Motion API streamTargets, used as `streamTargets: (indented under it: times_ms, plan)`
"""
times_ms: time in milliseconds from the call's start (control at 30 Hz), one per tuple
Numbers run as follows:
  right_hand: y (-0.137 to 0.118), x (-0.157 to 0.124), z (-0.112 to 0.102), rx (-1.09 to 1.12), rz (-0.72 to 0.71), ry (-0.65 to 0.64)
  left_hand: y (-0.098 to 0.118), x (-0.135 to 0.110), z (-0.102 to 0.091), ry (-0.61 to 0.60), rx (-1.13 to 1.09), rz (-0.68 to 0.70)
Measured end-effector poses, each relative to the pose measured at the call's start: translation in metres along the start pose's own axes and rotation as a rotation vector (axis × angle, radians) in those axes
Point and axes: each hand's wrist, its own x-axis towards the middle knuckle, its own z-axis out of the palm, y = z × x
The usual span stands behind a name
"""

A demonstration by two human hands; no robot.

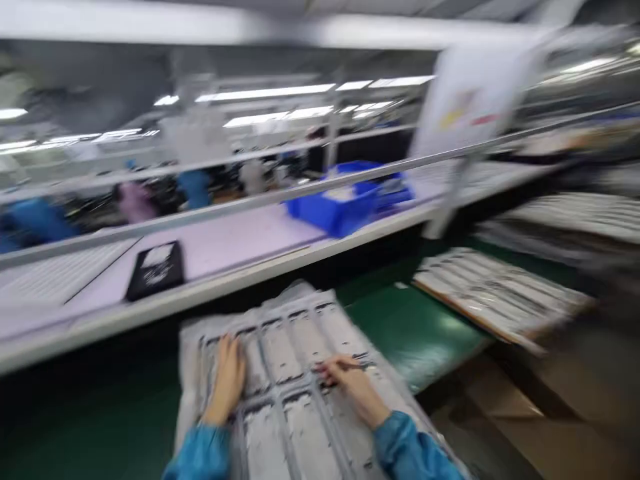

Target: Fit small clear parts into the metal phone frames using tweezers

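Observation:
A pale tray (pixel 400 393) with rows of long compartments lies in front of me, tilted in the view. Thin flat panels (pixel 281 353) with dark ends fill its compartments. My left hand (pixel 227 383) rests over the tray's left side, its fingers stretched out flat over a panel. Near the middle right of the tray, my right hand (pixel 354 388) has its fingers pinched together. Something small and dark seems to be at those fingertips, but blur hides what it is. Blue sleeves (pixel 407 443) cover both forearms.
A green work surface (pixel 415 327) runs under the tray. More loaded trays (pixel 500 293) lie to the right. On the shelf (pixel 225 250) beyond stand a black box (pixel 156 270) and a blue bin (pixel 335 203). A metal rail (pixel 240 203) crosses above it. People work farther back.

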Motion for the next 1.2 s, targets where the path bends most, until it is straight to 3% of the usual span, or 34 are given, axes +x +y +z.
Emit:
streamTargets:
  times_ms: [67,133,200,333,433,500,667,967,1200]
  plan:
    - [0.012,0.007,-0.002,-0.024,0.087,0.022,-0.032,-0.029,-0.006,-0.015,-0.086,-0.118]
    - [0.011,0.026,-0.001,-0.077,0.143,-0.052,-0.054,-0.036,-0.001,0.012,-0.146,-0.198]
    - [0.001,0.050,0.013,-0.153,0.124,-0.133,-0.066,-0.033,0.008,0.046,-0.198,-0.237]
    - [-0.005,0.103,0.070,-0.230,0.026,-0.267,-0.070,-0.032,0.021,0.000,-0.177,-0.256]
    - [0.014,0.143,0.105,-0.204,0.042,-0.376,-0.071,-0.035,0.022,-0.123,0.002,-0.244]
    - [0.030,0.158,0.116,-0.194,0.049,-0.430,-0.073,-0.037,0.022,-0.157,0.075,-0.230]
    - [0.052,0.163,0.119,-0.212,-0.007,-0.456,-0.077,-0.038,0.025,-0.144,0.132,-0.213]
    - [0.060,0.163,0.119,-0.263,-0.148,-0.502,-0.076,-0.036,0.026,-0.160,0.193,-0.194]
    - [0.060,0.163,0.118,-0.286,-0.173,-0.505,-0.072,-0.036,0.026,-0.153,0.236,-0.157]
